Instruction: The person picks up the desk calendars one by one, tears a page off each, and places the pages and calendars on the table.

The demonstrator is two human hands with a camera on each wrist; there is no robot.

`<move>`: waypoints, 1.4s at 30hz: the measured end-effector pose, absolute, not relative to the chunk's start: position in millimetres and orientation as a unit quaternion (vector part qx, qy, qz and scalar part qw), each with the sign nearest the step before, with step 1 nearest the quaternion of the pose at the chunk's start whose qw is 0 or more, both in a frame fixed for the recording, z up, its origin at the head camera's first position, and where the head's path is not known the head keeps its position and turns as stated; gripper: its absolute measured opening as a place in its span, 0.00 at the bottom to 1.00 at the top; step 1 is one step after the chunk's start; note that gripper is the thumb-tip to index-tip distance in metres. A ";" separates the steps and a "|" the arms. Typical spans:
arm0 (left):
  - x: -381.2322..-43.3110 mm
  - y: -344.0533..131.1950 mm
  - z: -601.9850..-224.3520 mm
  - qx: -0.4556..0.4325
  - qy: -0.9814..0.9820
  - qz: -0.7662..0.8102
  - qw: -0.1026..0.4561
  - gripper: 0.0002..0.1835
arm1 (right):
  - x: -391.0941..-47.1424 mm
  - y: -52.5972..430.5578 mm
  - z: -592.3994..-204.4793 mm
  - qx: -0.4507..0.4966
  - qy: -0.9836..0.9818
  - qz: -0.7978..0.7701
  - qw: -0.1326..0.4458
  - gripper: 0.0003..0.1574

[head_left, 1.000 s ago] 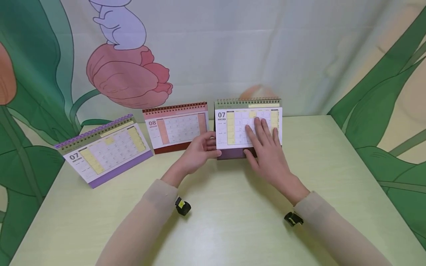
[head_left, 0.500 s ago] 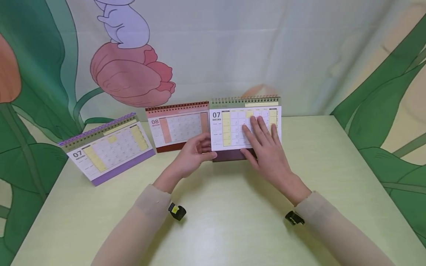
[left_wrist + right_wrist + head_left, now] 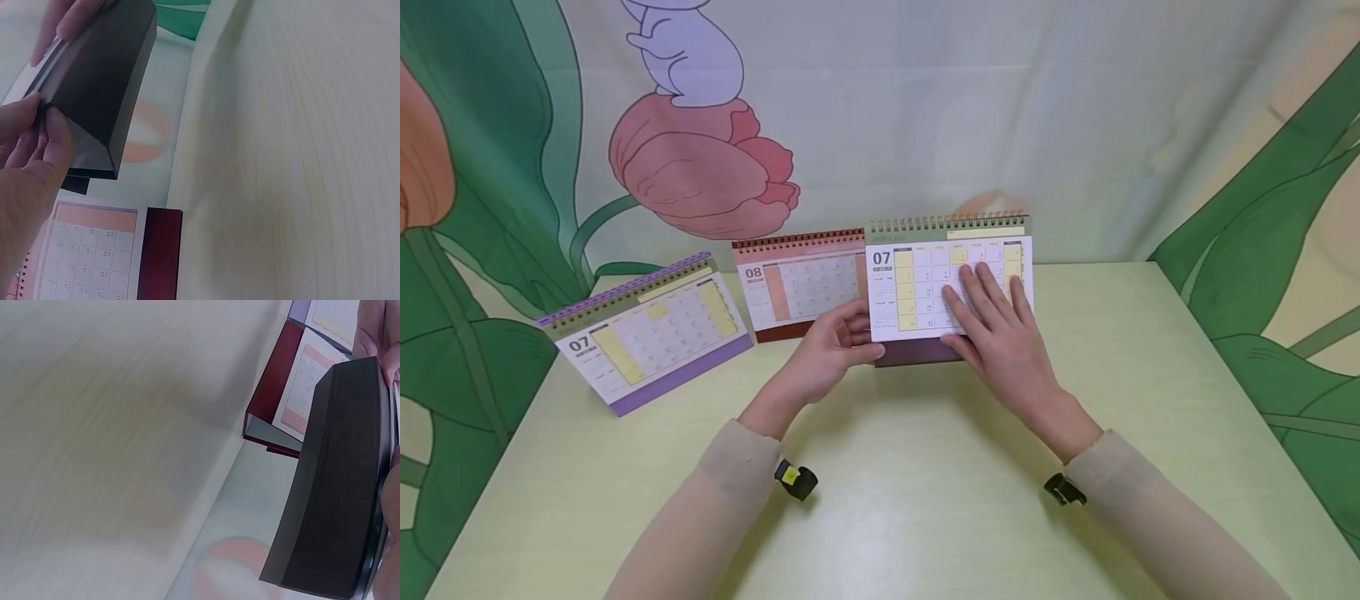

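Note:
A desk calendar (image 3: 917,292) with a white 07 page, green header and dark stand is between both hands. My left hand (image 3: 827,354) pinches the lower left edge of its stand, thumb in front and fingers behind. The left wrist view shows that grip on the dark stand (image 3: 106,69), whose underside shows. My right hand (image 3: 1000,337) lies across the right part of the page with fingers spread and straight, its thumb near the page's lower edge. In the right wrist view the dark stand (image 3: 337,481) hides most of both hands.
A pink 08 desk calendar (image 3: 816,287) with a dark red base stands behind the left hand, partly overlapped by the held one. Farther left, a 07 desk calendar (image 3: 658,321) with a purple base stands angled. All are before a printed curtain (image 3: 880,125) on the pale table (image 3: 910,500).
The held calendar has shifted left and slightly toward the camera, now overlapping the right edge of the pink one. My left hand moved left with it; the right hand stays spread on the page.

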State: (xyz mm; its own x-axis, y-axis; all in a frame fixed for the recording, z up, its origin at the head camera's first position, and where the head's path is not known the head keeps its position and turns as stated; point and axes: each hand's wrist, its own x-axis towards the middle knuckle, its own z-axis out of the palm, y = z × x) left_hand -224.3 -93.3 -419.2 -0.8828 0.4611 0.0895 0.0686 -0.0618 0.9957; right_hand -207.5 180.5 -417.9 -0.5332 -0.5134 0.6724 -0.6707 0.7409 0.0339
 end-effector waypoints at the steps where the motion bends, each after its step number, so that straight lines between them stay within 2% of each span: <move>1: -223.9 -93.8 -418.9 0.198 0.669 0.703 0.140 0.28 | -207.4 180.1 -417.9 0.341 -0.867 0.115 0.344 0.39; 7: -222.6 -95.7 -417.8 0.203 0.660 0.709 0.141 0.28 | -206.9 178.0 -419.0 0.349 -0.855 0.107 0.367 0.35; 17: -220.6 -97.1 -415.2 0.216 0.653 0.712 0.143 0.30 | -207.1 173.4 -417.6 0.384 -0.804 0.111 0.439 0.24; 36: -218.9 -97.6 -413.7 0.214 0.655 0.709 0.150 0.28 | -203.5 177.6 -412.8 0.380 -0.804 0.146 0.433 0.25; 42: -219.0 -99.0 -414.4 0.213 0.659 0.705 0.151 0.28 | -202.5 183.3 -410.8 0.378 -0.818 0.142 0.409 0.25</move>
State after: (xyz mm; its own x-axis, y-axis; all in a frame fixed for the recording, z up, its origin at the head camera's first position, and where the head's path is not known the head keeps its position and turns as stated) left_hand -219.0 -99.0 -414.4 -0.8634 0.4943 0.1009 0.0674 -0.0851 0.9941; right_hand -202.5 183.3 -410.8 -0.3787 -0.5028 0.7771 -0.7352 0.6734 0.0774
